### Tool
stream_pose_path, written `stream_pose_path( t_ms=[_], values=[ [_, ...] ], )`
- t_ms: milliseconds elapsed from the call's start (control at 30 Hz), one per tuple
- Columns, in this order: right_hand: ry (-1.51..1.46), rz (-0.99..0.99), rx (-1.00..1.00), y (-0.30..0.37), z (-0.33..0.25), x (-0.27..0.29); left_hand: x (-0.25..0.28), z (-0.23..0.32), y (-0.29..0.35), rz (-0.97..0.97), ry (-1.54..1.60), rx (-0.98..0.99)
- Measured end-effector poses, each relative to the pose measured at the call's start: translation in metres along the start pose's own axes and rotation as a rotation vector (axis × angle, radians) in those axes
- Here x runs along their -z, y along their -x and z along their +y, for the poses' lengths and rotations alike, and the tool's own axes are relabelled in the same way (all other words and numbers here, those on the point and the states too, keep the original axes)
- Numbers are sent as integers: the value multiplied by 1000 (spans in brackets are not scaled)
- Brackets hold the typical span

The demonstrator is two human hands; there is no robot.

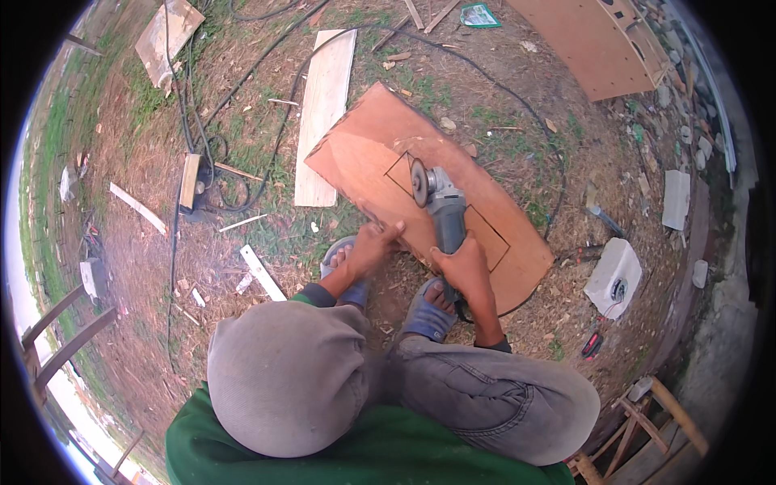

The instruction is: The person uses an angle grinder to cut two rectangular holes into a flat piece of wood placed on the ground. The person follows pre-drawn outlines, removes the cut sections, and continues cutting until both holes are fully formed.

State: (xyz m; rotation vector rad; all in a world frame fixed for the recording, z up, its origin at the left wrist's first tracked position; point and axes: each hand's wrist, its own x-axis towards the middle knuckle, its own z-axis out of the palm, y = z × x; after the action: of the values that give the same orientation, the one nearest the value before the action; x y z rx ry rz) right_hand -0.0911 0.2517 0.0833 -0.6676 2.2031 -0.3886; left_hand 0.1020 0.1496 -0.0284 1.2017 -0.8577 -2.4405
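Note:
My right hand is wrapped round the grey body of an angle grinder. The grinder's round disc stands over a reddish-brown plywood board, beside a small outline drawn in dark lines. A larger dark rectangle is marked on the board to the right of the tool. At the board's near edge my left hand is closed, thumb against the rim; its fingertips are partly hidden. The board lies slanted on the ground in front of my sandalled feet.
A pale plank lies beside the board's left end. Dark cables loop across the ground. A wooden box stands far right. To the right lie a white block and a red-and-black tool. Wood scraps are scattered about.

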Motion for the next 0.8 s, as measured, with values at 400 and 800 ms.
stream_pose_path(
  t_ms=[400,800],
  values=[
    [26,-25,-14,-3,-1,5,8,-10,-4,22,10,10],
    [-21,-28,14,-25,-10,5,18,-10,-5,71,-224,13]
  ],
)
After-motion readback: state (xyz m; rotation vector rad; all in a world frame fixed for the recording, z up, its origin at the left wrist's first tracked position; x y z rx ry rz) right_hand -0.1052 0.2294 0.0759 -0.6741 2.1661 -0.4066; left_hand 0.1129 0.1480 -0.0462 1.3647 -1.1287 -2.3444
